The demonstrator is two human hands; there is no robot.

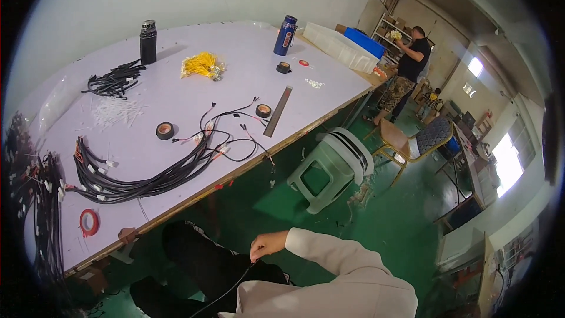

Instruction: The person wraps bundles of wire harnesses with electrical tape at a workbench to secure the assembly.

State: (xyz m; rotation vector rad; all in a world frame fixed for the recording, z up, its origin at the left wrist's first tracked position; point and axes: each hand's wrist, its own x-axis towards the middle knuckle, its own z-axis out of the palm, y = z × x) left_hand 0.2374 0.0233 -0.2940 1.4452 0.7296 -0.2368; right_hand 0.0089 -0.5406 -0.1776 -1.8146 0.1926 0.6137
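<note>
Above my dark-trousered legs, my right hand (268,246) is closed, fingers pinched on the end of a thin black cable (231,288). The cable runs down and to the left, out of the lower edge. My left hand does not show. On the white table, past my knees, a curved bundle of black cables (156,179) with small white connectors lies along the near side, its branches fanning out to the right. A roll of black tape (165,131) lies behind it, another roll of black tape (263,111) to its right, beside a steel ruler (278,112).
More black cables (47,212) hang over the table's left end, near a red tape roll (89,222). Yellow wires (203,66), white ties (116,112) and two flasks stand or lie farther back. Right of the table are a green stool (329,171), a chair (406,141) and a standing person (412,59).
</note>
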